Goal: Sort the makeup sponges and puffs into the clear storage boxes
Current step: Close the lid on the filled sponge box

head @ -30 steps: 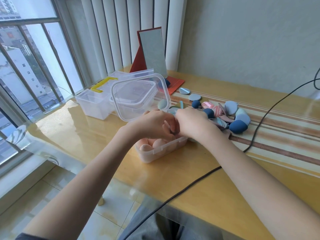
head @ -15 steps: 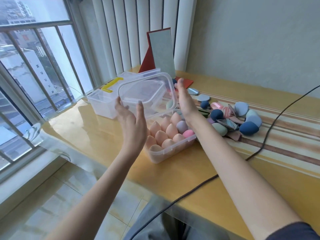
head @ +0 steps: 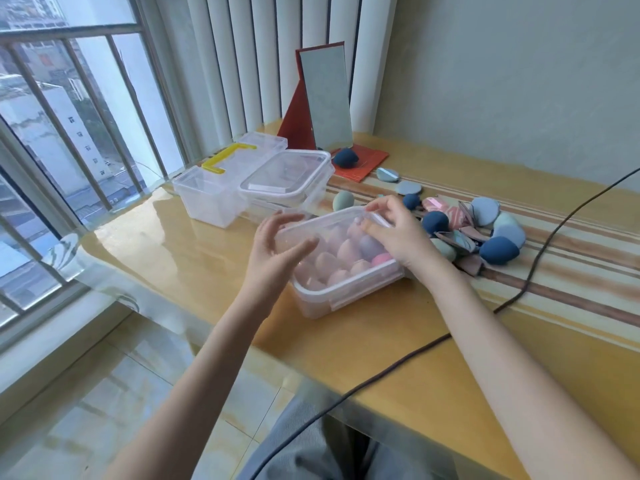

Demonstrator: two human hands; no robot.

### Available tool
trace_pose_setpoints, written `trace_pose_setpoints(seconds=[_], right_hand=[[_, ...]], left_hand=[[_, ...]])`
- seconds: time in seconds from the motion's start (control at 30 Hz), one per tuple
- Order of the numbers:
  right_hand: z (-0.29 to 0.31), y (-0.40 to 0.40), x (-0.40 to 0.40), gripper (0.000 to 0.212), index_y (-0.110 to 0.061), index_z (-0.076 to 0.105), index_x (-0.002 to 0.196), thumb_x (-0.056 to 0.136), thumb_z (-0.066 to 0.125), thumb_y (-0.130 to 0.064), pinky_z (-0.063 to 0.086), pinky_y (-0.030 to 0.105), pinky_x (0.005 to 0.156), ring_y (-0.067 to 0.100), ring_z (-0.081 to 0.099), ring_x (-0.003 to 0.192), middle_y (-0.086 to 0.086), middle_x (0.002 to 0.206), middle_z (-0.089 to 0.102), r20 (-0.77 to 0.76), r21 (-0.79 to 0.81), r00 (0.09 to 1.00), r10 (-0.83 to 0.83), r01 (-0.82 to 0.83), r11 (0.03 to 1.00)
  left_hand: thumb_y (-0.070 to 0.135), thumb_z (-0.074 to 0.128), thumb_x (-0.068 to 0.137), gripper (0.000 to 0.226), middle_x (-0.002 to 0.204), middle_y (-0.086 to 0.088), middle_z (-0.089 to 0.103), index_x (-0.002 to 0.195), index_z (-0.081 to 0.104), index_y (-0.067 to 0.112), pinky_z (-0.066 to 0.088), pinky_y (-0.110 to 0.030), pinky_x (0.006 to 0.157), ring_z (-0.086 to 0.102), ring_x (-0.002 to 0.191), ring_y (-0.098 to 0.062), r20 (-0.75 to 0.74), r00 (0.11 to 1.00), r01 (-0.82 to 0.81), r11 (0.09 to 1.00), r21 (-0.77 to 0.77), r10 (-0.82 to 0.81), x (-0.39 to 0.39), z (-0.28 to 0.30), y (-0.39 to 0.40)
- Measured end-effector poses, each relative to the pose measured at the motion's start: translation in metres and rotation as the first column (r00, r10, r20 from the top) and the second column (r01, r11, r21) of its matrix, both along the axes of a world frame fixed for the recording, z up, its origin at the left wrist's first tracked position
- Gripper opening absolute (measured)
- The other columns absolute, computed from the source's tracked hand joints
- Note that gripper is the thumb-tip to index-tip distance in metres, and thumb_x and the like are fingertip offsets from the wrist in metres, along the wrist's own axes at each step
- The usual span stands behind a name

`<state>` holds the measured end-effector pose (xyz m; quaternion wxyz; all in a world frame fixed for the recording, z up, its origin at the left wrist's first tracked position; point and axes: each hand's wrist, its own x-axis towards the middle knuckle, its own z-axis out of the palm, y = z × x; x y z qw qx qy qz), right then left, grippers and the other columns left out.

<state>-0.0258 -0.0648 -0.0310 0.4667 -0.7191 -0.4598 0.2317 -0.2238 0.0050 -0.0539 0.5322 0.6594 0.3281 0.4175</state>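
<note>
Lidded clear box of pink sponges

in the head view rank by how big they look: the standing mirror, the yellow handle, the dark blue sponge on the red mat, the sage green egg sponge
1. Standing grey mirror with red back
2. Yellow plastic handle
3. Dark blue teardrop sponge on the red mat
4. Sage green egg sponge

The two sponges look close; the green one sits nearer, so their order is unsure.
</note>
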Motion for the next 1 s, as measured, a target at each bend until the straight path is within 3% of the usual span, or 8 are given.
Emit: trace_pose_setpoints(seconds=[0.13,0.2,0.37,0.43,0.5,0.7,0.87,1.0], right_hand=[[0.003,-0.003,-0.004,0.031,-0.02,0.056,0.112,0.085,0.072,-0.024,0.047,0.026,0.076,0.002,0.058,0.09,-0.014,0.099,0.063,-0.113,0.052,0.992,-0.055,0.061,0.997],[0.001,-0.003,-0.004,0.028,-0.021,0.057,0.108,0.085,0.073,-0.024,0.047,0.024,0.072,0.001,0.059,0.089,-0.016,0.096,0.064,-0.096,0.076,0.993,-0.064,0.071,0.995],[-0.006,-0.001,-0.006,0.015,-0.021,0.06,0.098,0.087,0.068,-0.014,0.046,0.012,0.08,0.006,0.059,0.104,-0.007,0.105,0.065,0.0,0.239,0.991,-0.132,0.128,0.963],[-0.007,-0.002,-0.009,0.013,-0.018,0.06,0.098,0.09,0.061,-0.008,0.044,0.006,0.081,0.007,0.059,0.108,-0.005,0.108,0.065,0.047,0.296,0.984,-0.172,0.151,0.943],[-0.013,-0.004,-0.013,0.012,-0.018,0.062,0.096,0.092,0.055,-0.009,0.045,0.012,0.081,0.008,0.061,0.104,-0.004,0.106,0.066,0.023,0.324,0.979,-0.203,0.185,0.928],[-0.016,-0.011,-0.029,0.027,-0.012,0.067,0.089,0.088,0.04,-0.017,0.039,0.005,0.069,-0.009,0.057,0.085,-0.006,0.093,0.067,-0.025,0.433,0.96,-0.278,0.261,0.863],[-0.006,-0.008,-0.06,0.034,-0.012,0.069,0.096,0.087,0.039,-0.024,0.044,0.01,0.079,0.002,0.061,0.094,-0.007,0.1,0.068,0.074,0.58,0.955,-0.286,0.192,0.792],[-0.018,0.002,-0.1,0.051,-0.021,0.069,0.099,0.083,0.03,-0.05,0.042,0.015,0.064,0.005,0.061,0.085,-0.008,0.104,0.07,0.244,0.411,0.95,-0.194,0.08,0.908]], left_hand=[[0.049,0.067,0.068,0.036,0.118,0.0,0.055,0.1,0.056,0.037,0.049,-0.027,0.086,0.054,0.114,-0.018,0.065,0.981,-0.177,0.978,-0.108,0.185,0.001,0.002,-0.019],[0.061,0.058,0.07,0.045,0.124,0.001,0.047,0.108,0.049,0.04,0.04,-0.031,0.101,0.045,0.121,-0.013,0.048,0.982,-0.181,0.983,0.002,0.181,0.0,-0.003,-0.035],[0.065,0.072,0.051,0.094,0.136,0.032,0.019,0.127,0.025,0.036,0.011,-0.008,0.111,0.008,0.144,-0.014,-0.119,0.993,0.025,0.919,0.394,0.024,-0.011,-0.012,-0.042],[0.061,0.076,0.05,0.102,0.131,0.043,0.014,0.132,0.026,0.026,0.007,0.001,0.105,0.006,0.143,-0.013,-0.143,0.99,0.049,0.896,0.442,0.016,-0.013,-0.014,-0.041],[0.059,0.075,0.052,0.101,0.131,0.025,0.026,0.132,0.032,0.015,0.014,0.002,0.1,0.02,0.135,-0.009,-0.154,0.987,0.038,0.882,0.47,0.04,-0.013,-0.016,-0.04],[0.059,0.074,0.053,0.093,0.125,-0.002,0.036,0.127,0.039,0.015,0.027,0.003,0.088,0.034,0.112,-0.004,-0.195,0.979,0.035,0.883,0.469,0.065,-0.017,-0.012,-0.041],[0.044,0.082,0.053,0.088,0.13,0.003,0.041,0.127,0.036,0.028,0.037,-0.018,0.1,0.042,0.122,-0.01,-0.154,0.988,0.096,0.891,0.443,-0.029,-0.047,-0.001,-0.016],[0.027,0.087,0.052,0.082,0.15,0.005,0.033,0.124,0.047,0.041,0.031,-0.022,0.109,0.021,0.141,0.001,-0.289,0.943,0.24,0.937,0.253,-0.164,-0.096,0.018,0.034]])
